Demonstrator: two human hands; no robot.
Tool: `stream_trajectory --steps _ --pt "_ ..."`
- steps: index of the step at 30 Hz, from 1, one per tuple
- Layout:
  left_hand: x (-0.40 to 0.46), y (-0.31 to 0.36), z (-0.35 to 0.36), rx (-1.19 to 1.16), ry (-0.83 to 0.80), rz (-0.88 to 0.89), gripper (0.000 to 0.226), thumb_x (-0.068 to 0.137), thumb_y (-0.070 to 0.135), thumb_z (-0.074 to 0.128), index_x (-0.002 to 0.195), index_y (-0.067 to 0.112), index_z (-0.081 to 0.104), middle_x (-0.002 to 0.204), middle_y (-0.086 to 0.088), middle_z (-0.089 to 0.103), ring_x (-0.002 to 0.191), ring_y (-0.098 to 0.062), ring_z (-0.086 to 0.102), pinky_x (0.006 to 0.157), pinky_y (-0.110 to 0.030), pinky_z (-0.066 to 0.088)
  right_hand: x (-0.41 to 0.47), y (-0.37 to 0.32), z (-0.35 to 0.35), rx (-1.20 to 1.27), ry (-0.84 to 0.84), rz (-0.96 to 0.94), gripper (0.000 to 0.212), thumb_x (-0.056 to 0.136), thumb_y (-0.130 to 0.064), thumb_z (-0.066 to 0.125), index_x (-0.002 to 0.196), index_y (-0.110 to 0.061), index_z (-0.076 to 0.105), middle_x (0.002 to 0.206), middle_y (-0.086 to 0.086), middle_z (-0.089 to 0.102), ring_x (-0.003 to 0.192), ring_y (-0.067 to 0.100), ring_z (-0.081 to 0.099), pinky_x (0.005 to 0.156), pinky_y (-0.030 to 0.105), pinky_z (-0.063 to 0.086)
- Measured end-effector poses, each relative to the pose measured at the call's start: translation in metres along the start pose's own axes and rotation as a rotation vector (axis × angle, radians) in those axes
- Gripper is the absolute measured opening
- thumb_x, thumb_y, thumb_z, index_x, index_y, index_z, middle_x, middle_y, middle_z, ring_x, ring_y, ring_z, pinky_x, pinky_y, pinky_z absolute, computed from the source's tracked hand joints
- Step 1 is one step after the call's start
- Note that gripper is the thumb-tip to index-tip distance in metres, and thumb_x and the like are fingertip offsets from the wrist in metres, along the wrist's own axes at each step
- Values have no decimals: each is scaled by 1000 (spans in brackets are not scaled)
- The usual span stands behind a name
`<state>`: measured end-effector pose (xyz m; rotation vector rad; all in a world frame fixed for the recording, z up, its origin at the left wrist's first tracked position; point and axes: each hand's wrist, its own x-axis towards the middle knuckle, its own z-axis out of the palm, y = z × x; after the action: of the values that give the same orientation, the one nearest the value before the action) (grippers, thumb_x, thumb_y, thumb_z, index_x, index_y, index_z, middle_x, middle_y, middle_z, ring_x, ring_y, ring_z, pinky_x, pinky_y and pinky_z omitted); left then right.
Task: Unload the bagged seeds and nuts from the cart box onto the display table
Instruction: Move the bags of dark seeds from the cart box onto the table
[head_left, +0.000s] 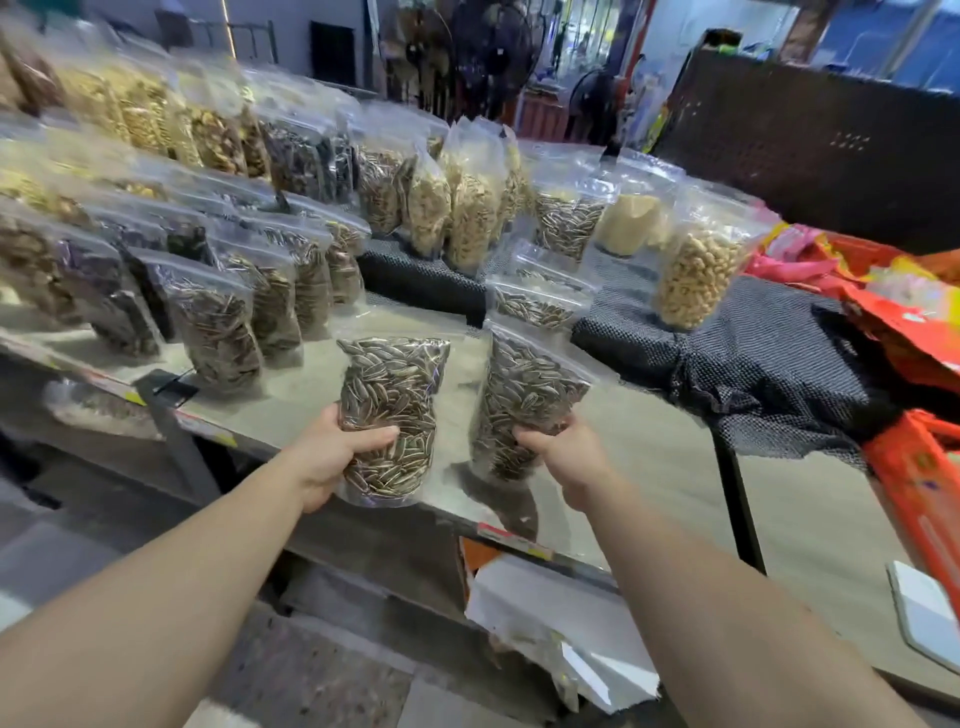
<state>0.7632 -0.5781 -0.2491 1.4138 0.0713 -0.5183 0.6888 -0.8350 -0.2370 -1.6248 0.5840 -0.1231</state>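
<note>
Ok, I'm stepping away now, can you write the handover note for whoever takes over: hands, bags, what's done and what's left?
Left hand: grips a clear plastic bag of striped sunflower seeds, held above the grey display table's front edge.
Right hand: grips a second clear bag of sunflower seeds, also over the table.
Done: rows of bagged seeds and nuts already stand on the table.
Left: set both bags down beside the sunflower row. The cart box is out of view, so what remains is unknown.

You had a bare strip of surface (649, 441) ahead; rows of standing bags (223, 332) blocked the left, black mesh cloth (753, 364) the right.
</note>
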Motion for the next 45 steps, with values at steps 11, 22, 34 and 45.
stream_trajectory --steps 11,22,34,45 --pt "49 -1 20 -77 116 -5 39 76 -2 73 107 14 57 102 -13 71 88 -26 69 77 -40 56 88 10 0 -278 -111 -76 41 69 -9 86 93 -15 54 86 -8 63 78 8 62 69 12 51" --pt "83 -6 33 -79 78 -17 32 79 -6 70 101 15 59 81 -2 78 78 -19 72 70 -35 57 124 5 -5 -420 -17 -136 42 75 -10 82 109 -8 58 97 0 63 91 18 62 80 21 45" --pt "99 -5 20 -66 -30 -66 79 57 3 88 129 0 54 115 -23 71 99 -33 70 83 -42 58 131 -10 -1 -324 38 -68 45 79 -6 78 115 -12 54 109 1 62 94 16 57 80 20 44" --pt "95 -11 34 -7 -160 -92 90 38 15 92 121 10 56 111 -15 73 98 -30 72 81 -43 57 128 18 -4 -319 278 49 59 69 -22 86 111 -22 43 119 6 50 98 22 58 88 44 54"
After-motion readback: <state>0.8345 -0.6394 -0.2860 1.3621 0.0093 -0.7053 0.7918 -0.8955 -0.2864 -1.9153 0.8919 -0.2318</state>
